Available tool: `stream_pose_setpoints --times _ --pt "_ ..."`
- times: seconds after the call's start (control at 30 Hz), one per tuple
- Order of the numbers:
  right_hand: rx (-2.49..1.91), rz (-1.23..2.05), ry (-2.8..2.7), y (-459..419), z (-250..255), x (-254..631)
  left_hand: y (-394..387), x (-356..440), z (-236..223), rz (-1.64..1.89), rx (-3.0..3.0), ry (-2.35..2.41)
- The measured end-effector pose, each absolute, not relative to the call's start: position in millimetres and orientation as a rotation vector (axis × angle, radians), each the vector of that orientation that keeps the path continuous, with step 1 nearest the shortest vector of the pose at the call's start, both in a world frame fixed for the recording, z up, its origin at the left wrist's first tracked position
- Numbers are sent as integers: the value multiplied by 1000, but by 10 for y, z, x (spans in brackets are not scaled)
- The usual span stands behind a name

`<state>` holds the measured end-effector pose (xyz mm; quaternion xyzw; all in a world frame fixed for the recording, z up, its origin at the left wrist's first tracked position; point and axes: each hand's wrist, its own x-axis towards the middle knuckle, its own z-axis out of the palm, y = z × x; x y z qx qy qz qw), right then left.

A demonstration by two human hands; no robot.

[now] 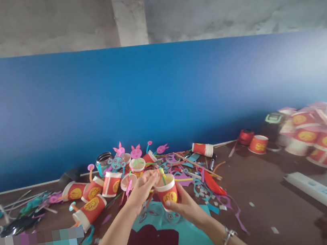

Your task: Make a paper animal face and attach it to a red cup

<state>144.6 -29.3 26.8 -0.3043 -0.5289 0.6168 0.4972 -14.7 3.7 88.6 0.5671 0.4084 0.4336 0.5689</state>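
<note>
My right hand wraps round a red paper cup with a white rim and a yellow round print, holding it upright with the opening up. A yellow-green strip, possibly a straw, sticks up at the cup's rim. My left hand is at the cup's left rim, its fingers bent together beside that strip. What is between those fingertips is hidden. Beneath the cup lies a light-blue paper sheet with round faces drawn on it and a dark, scalloped gap at its near side.
Several decorated red cups with paper animal heads crowd the left. Paper scraps and a red pen-like item lie behind and right. A cup stack, a piled group of cups and a white power strip are farther right.
</note>
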Motion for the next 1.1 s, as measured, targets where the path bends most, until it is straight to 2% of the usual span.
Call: stream_pose_setpoints --times 0.27,0.6,0.8,0.97,1.1 --pt "-753 1415 -1232 -259 231 1443 -29 -289 608 1056 1372 1003" --pt "-781 1515 -1235 -284 321 1471 126 -453 876 871 1480 1112" --pt "-764 1461 -1199 -246 247 1464 63 -239 714 1096 1064 955" --pt "-674 1430 -1291 -225 191 1425 -53 -46 535 1319 1181 1096" --pt "-631 1419 -1357 -243 194 1410 -167 42 570 1244 1206 1073"
